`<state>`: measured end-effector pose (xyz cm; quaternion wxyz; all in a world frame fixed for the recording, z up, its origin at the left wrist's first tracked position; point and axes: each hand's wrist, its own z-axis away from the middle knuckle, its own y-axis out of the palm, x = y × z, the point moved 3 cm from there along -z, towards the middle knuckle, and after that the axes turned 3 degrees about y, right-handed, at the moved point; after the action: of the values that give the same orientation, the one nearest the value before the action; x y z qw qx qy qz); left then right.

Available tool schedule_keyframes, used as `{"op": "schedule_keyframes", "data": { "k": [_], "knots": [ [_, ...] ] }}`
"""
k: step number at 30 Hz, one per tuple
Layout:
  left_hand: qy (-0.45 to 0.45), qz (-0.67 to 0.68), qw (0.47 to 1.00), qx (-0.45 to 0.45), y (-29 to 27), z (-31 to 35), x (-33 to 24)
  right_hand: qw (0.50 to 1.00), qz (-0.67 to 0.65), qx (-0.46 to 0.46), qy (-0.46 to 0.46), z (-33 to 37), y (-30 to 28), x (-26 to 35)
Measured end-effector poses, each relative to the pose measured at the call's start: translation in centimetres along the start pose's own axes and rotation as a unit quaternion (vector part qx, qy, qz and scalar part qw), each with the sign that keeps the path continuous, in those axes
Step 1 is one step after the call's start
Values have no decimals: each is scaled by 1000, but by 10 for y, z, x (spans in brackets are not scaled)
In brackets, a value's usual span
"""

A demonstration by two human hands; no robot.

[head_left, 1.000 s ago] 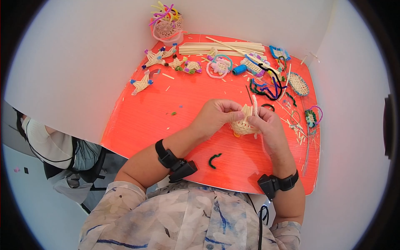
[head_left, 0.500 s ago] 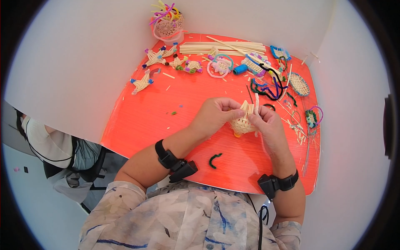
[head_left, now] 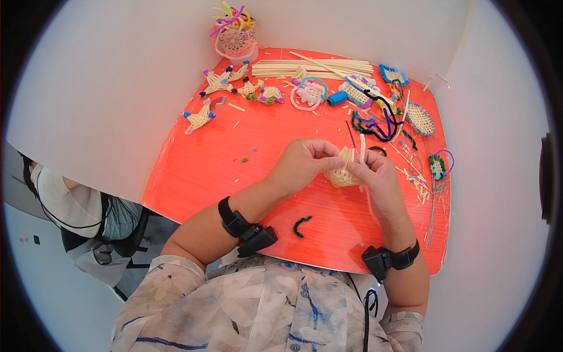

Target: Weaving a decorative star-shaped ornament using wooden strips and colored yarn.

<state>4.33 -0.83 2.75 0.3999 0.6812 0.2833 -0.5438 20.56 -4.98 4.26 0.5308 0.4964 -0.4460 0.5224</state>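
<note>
Between my hands, above the red table, is a small woven basket (head_left: 342, 178) of pale flat strips, with loose strip ends standing up from it. My left hand (head_left: 306, 165) pinches its left upper side between thumb and fingers. On the other side, my right hand (head_left: 380, 175) is closed at the basket's right edge, together with a fuzzy white pipe cleaner (head_left: 362, 145) that sticks up past the fingers. A bit of yellow shows at the basket's underside. My fingers hide part of the weave and where the pipe cleaner meets it.
Pale strips (head_left: 311, 67) lie stacked at the table's back. Woven stars (head_left: 200, 116), a blue thread spool (head_left: 337, 98) and dark pipe cleaners (head_left: 387, 126) surround the work. A short green pipe cleaner (head_left: 300, 226) lies nearer. A seated person (head_left: 79, 202) is at left, beyond a white partition.
The basket has tipped slightly between my fingers, so less of the yellow at its underside shows. Both hands keep nearly the same place and grip.
</note>
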Motion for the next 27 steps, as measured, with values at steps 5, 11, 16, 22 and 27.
{"op": "schedule_keyframes", "data": {
  "k": [5, 11, 16, 22, 27],
  "knots": [
    [0, -3, 1000, 6, -2, 0, 0, 1000, -3, -3, -16, 1, -2, -1],
    [-8, -23, 999, 33, -5, -1, 2, 999, 18, 32, -35, -3, -9, -5],
    [-31, -53, 998, 12, -5, 0, -2, 998, 35, 45, -25, -1, -6, 1],
    [-36, -55, 998, 21, -2, 0, -4, 998, 36, 57, 5, 1, -8, 4],
    [-46, -22, 999, 16, -2, 0, -3, 997, 47, 59, -9, 1, -6, 6]
  ]
}}
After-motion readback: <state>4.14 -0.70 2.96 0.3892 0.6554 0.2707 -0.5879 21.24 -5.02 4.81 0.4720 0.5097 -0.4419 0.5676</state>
